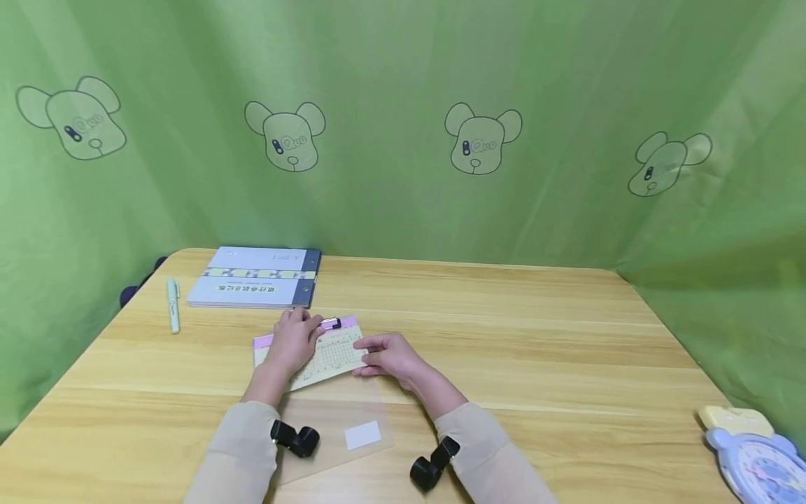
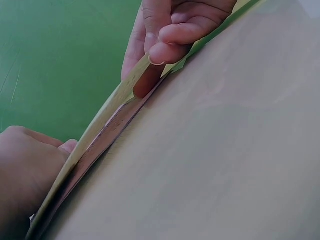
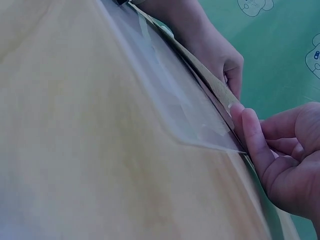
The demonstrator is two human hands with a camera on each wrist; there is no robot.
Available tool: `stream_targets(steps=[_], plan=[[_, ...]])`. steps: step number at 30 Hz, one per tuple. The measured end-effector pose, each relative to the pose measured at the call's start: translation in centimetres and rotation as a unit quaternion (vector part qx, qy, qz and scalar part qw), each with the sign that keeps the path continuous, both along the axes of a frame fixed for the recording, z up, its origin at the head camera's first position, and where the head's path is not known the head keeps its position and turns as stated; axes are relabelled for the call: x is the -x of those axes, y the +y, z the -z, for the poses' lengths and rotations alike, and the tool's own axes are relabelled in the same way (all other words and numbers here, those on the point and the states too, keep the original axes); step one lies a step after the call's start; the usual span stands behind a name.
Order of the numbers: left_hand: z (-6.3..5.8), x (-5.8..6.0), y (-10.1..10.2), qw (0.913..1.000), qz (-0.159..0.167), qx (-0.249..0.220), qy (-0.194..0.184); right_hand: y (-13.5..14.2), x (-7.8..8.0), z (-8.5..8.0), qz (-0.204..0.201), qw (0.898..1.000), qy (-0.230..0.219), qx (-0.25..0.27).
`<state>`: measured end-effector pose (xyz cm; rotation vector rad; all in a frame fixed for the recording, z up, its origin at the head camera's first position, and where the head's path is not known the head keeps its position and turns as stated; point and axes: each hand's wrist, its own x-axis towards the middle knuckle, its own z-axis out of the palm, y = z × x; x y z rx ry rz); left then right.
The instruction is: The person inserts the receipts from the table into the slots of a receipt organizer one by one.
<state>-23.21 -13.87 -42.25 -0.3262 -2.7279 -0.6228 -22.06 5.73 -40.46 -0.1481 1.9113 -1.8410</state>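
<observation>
A clipboard with a pink-purple top band lies tilted on the table, its metal clip at the far edge. Cream printed sheets with a grid cover most of it. My left hand lies over the sheets, fingertips at the clip. The right hand pinches the right edge of the sheets, thumb on one face and a finger beneath. In the left wrist view the sheets stand lifted from the board, with that finger in the gap. A transparent sheet with a white label lies on the near side.
A light blue booklet with a dark spine lies at the back left, beside a pale green pen. At the right edge sit a blue bear-shaped object and a yellow one. A green curtain hangs behind the table.
</observation>
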Motion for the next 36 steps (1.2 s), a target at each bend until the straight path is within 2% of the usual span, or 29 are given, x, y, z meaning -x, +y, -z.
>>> stream_targets(steps=[11, 25, 36], plan=[[0.1, 0.1, -0.1, 0.9998, 0.001, -0.003, 0.019, -0.8, 1.1, -0.2, 0.010, 1.000, -0.009, -0.018], [-0.1, 0.0, 0.0, 1.0000, -0.005, -0.007, -0.006, -1.2, 1.8, -0.5, 0.014, 0.999, -0.007, -0.038], [0.0, -0.1, -0.1, 0.9999, -0.002, -0.010, 0.005, -1.4, 2.0, -0.5, 0.016, 0.998, -0.006, -0.057]])
